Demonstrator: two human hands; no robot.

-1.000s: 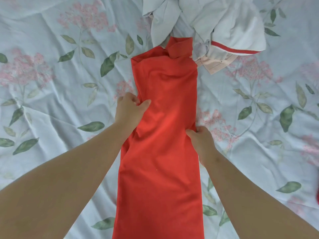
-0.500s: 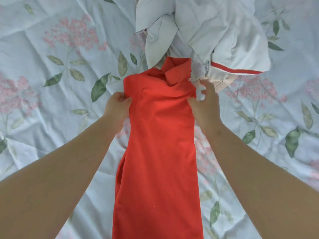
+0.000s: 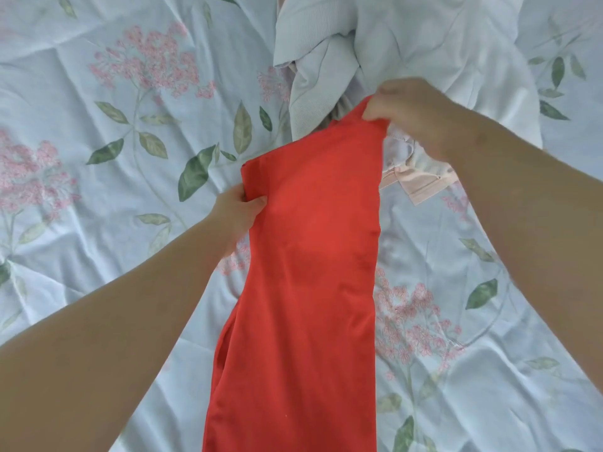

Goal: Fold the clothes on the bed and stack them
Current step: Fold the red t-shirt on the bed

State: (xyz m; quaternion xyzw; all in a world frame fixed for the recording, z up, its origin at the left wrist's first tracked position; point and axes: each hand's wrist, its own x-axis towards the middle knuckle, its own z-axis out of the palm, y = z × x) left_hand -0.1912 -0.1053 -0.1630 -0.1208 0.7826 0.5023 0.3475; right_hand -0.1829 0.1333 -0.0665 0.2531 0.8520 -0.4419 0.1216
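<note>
Head view: red garment (image 3: 310, 256) lies lengthwise at centre frame on the floral bed (image 3: 98, 223). Left hand (image 3: 236, 212) pinches its left edge. Right hand (image 3: 411, 112) grips its upper right corner, raised. Pale clothes pile (image 3: 408, 44) sits at upper centre.

Soft, even light is washing the bedsheet (image 3: 98, 223) pale and casting only faint shadows, while the right hand (image 3: 414, 115) is blurring slightly and the corners are stretching.
</note>
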